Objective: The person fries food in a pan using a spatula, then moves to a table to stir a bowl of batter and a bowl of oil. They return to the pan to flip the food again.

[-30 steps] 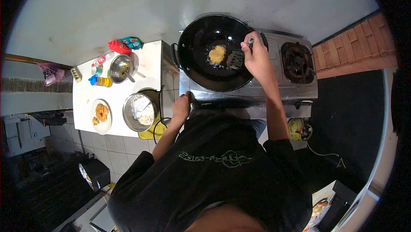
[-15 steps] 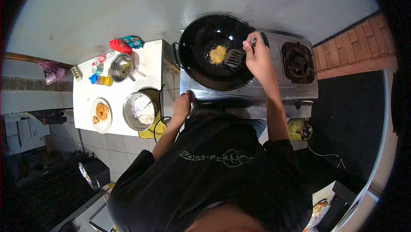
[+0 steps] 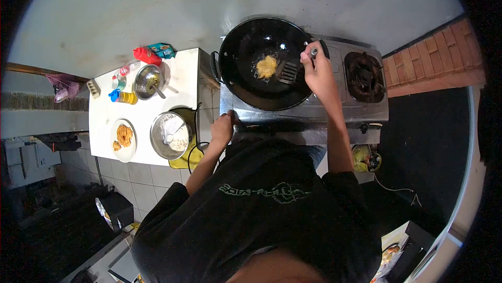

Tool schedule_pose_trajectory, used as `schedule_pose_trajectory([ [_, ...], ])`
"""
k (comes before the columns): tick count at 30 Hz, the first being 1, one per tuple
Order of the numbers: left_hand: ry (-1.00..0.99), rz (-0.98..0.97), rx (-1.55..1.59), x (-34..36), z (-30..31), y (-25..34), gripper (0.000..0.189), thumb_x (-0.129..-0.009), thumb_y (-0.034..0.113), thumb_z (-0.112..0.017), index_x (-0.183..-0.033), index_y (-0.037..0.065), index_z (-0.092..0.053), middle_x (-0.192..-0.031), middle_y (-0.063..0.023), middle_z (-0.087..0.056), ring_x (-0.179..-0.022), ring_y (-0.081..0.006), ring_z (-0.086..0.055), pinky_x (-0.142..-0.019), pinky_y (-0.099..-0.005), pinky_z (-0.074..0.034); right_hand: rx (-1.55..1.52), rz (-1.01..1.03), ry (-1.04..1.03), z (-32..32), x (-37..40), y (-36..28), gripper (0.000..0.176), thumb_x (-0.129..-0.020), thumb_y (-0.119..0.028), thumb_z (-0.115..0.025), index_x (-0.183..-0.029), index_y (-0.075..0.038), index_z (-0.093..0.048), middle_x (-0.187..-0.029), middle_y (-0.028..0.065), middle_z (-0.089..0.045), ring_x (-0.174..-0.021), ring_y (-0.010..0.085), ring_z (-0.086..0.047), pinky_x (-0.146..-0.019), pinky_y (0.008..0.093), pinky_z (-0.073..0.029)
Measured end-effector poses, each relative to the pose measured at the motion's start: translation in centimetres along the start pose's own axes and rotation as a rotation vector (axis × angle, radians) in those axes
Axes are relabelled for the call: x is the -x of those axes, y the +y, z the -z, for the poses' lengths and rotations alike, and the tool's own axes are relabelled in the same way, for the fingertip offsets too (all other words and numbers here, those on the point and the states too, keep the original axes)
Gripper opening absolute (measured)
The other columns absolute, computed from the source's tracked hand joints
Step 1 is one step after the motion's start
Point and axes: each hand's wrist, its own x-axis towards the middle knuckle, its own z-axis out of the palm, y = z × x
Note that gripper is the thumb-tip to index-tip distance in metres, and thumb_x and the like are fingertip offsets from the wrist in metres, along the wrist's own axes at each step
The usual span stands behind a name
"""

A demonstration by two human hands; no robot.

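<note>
My right hand (image 3: 319, 72) is closed around the handle of a slotted spatula (image 3: 288, 72). Its dark blade rests low in a black wok (image 3: 261, 97), just right of a golden fritter (image 3: 266, 66). A narrow gap shows between blade and fritter, and small bubbles ring the fritter in the oil. At the front left edge of the steel gas stove (image 3: 308, 120), my left hand (image 3: 223, 128) has its fingers curled closed. Whatever those fingers grip at the stove front is hidden.
Right of the wok is a second burner (image 3: 364, 77). On the white table (image 3: 104, 121) at left stand a bowl of white flour (image 3: 172, 134), a steel bowl with a spoon (image 3: 149, 82), a plate (image 3: 116, 126) of fried pieces, a yellow bottle (image 3: 125, 97) and red packaging (image 3: 146, 55).
My right hand and the spatula have shifted slightly right, and the blade has drawn back from the fritter. My left hand stays at the stove front.
</note>
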Motion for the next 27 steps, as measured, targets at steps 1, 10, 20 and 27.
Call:
schedule_pose_trajectory([
  [1, -0.001, 0.002, -0.007, 0.1, 0.3, 0.2, 0.019, -0.096, 0.022, -0.045, -0.102, 0.008, -0.055, -0.09, -0.0154, -0.065, -0.082, -0.0373, -0.066, -0.067, -0.0499, -0.053, 0.001, -0.001, 0.0, 0.0, 0.1, 0.4, 0.011, -0.095, -0.011, -0.054, -0.098, -0.003, -0.046, -0.065, 0.0142, -0.049, -0.058, 0.0219, -0.047, -0.057, 0.036, -0.039],
  [10, -0.024, -0.002, -0.032, -0.1, 0.2, 0.0, 0.018, -0.095, 0.023, -0.046, -0.104, 0.009, -0.055, -0.091, -0.0149, -0.065, -0.082, -0.0367, -0.066, -0.066, -0.0494, -0.053, -0.255, -0.031, 0.096, -1.6, 0.1, 2.0, 0.013, -0.096, -0.013, -0.055, -0.098, -0.004, -0.046, -0.067, 0.0022, -0.052, -0.061, 0.0102, -0.047, -0.057, 0.0286, -0.04],
  [20, -0.027, -0.003, -0.029, -0.1, 0.7, 0.4, 0.016, -0.093, 0.02, -0.05, -0.104, 0.009, -0.053, -0.09, -0.016, -0.065, -0.082, -0.037, -0.066, -0.065, -0.0483, -0.053, -0.008, 0.111, -0.022, -1.4, -1.2, -2.5, 0.01, -0.093, -0.01, -0.054, -0.098, -0.005, -0.047, -0.065, 0.0163, -0.05, -0.057, 0.0321, -0.052, -0.055, 0.0383, -0.039],
  [27, -0.009, 0.006, -0.04, 0.1, 0.8, 0.6, 0.016, -0.093, 0.019, -0.048, -0.103, 0.008, -0.054, -0.088, -0.0161, -0.065, -0.081, -0.0372, -0.066, -0.065, -0.0493, -0.052, -0.043, 0.23, -0.157, -2.8, -1.2, -5.4, 0.012, -0.094, -0.011, -0.054, -0.097, -0.004, -0.045, -0.069, 0.0135, -0.047, -0.06, 0.0302, -0.047, -0.058, 0.0349, -0.04],
])
